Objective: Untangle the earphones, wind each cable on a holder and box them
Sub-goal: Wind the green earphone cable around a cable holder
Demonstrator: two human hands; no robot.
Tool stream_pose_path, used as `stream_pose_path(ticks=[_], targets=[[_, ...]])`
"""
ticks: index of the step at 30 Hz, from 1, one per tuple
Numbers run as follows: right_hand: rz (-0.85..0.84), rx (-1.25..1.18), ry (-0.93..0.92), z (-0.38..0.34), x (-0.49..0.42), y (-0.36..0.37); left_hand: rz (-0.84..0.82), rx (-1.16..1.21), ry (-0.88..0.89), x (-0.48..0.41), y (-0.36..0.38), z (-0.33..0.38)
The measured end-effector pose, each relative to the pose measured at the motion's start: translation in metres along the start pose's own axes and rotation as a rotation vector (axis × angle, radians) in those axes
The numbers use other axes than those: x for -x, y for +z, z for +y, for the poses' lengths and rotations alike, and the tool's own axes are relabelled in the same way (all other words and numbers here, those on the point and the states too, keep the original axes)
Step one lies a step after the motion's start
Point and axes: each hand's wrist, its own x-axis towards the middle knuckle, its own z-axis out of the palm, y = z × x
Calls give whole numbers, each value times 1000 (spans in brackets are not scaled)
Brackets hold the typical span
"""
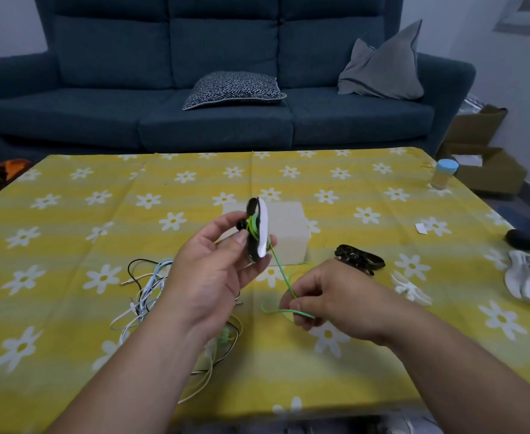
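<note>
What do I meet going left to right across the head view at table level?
Tangled cables → left hand gripping the black-and-white holder → right hand pinching the green cable → white holder → blue-lidded jar.

This is a home, a living room. A big blue sofa (pixel 226 126) stands at the back, with a spotted cushion (pixel 234 89) and a grey cushion (pixel 382 70) on it. A yellow cloth with white flowers (pixel 360 189) covers the tabletop (pixel 69 233). Brown cardboard boxes (pixel 489 173) sit on the floor by its far right corner
</note>
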Motion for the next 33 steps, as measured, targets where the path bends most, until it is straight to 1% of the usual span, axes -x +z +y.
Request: stream_pose_path(ticks=[2,5,7,10,12,13,15,16,17,18,19,20,21,23,24,25,26,29,33], targets=[[11,15,58,2,1,-6,7,96,3,-2,-3,6],[46,114,164,10,6,-19,44,170,27,-6,-11,17],[133,171,229,19,8,-29,79,206,40,-8,-17,23],[339,217,319,34,10,-47,131,233,63,-11,-26,32],[437,245,376,41,10,-58,158,223,79,-12,-30,35],[449,276,408,44,11,-61,166,198,82,-12,-30,35],[427,435,444,45,10,-60,164,126,77,-11,-27,32],[423,512,438,44,9,-56,148,90,68,-10,-23,28],[441,535,400,40,9,-51,122,55,56,-8,-18,23],[471,506,313,34,8,-44,95,22,44,-6,-13,18],[486,423,191,27,8,-37,71,-7,33,-4,-8,12],[461,297,61,19,7,-29,53,-30,24,-2,-3,7],[386,131,-34,10,7,-20,35,-48,17,0,1,2],[155,-228,-112,-6,5,0,10,-77,15,2,6,-4],[65,-353,-125,-11,4,7,9,-95,20,2,8,-6],[23,-410,-123,-13,3,13,15,-115,27,1,8,-7],[22,-423,-116,-14,2,16,24,-134,36,0,7,-6],[99,-401,-61,-10,-1,16,45,-172,47,-2,4,-4],[144,-290,-25,-7,-1,16,60,-216,61,-3,2,-4]])
